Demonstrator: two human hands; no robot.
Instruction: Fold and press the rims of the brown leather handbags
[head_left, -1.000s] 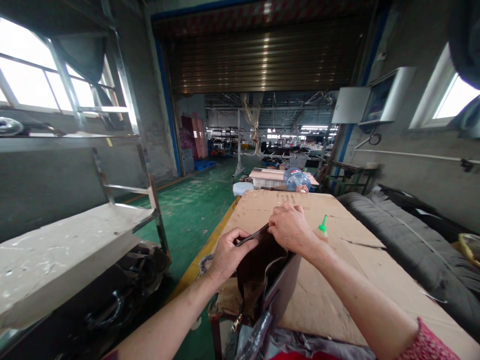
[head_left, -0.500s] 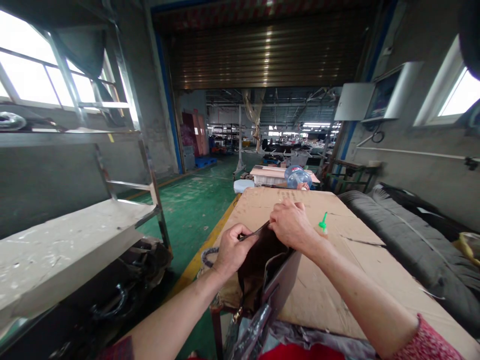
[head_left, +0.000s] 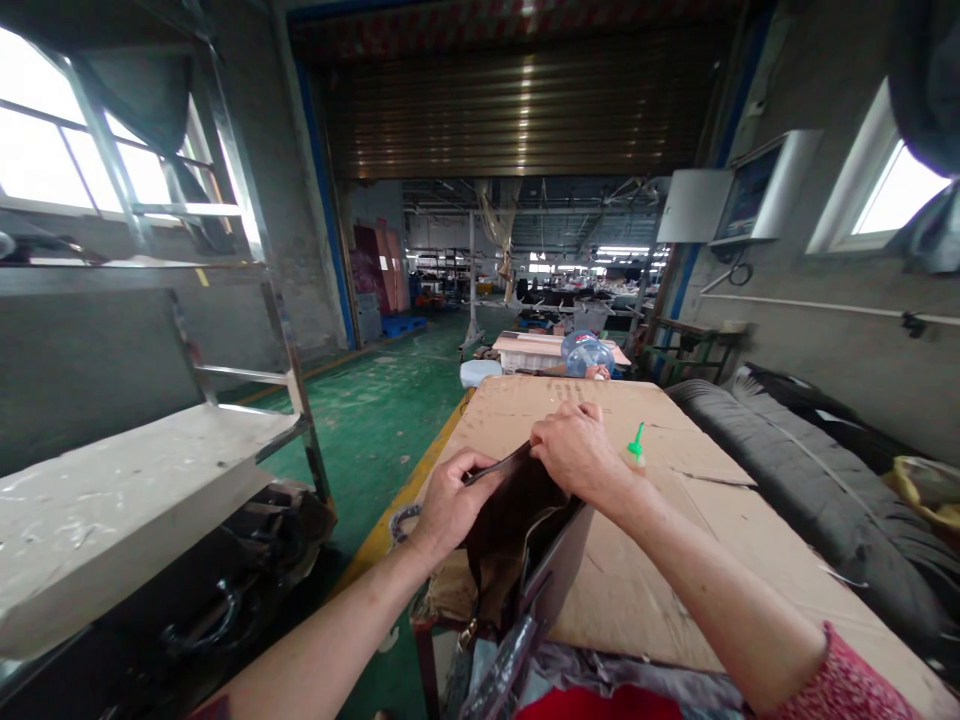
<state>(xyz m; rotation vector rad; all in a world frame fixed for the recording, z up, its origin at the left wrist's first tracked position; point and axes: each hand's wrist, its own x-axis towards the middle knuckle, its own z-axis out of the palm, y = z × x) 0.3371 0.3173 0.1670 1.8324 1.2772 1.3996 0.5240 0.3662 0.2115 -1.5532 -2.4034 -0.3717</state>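
Observation:
A dark brown handbag stands with its mouth open at the near left part of the cardboard-covered table. My left hand pinches the bag's upper rim on the left, thumb on one side and fingers on the other. Farther along the same rim, my right hand grips the edge with bent fingers. A metal clasp hangs at the near side, and a wrapped handle loop shows beyond my left wrist. The bag's bottom inside is dark and hard to make out.
A small bottle with a green nozzle stands right of my right hand. Grey fabric rolls lie along the right side. To the left is a metal rack with a pale shelf. A large blue water jug sits beyond the table.
The view has turned slightly, so the surroundings sit a little further left or right. Both hands keep their hold on the bag's rim, and the rim between them looks somewhat straighter.

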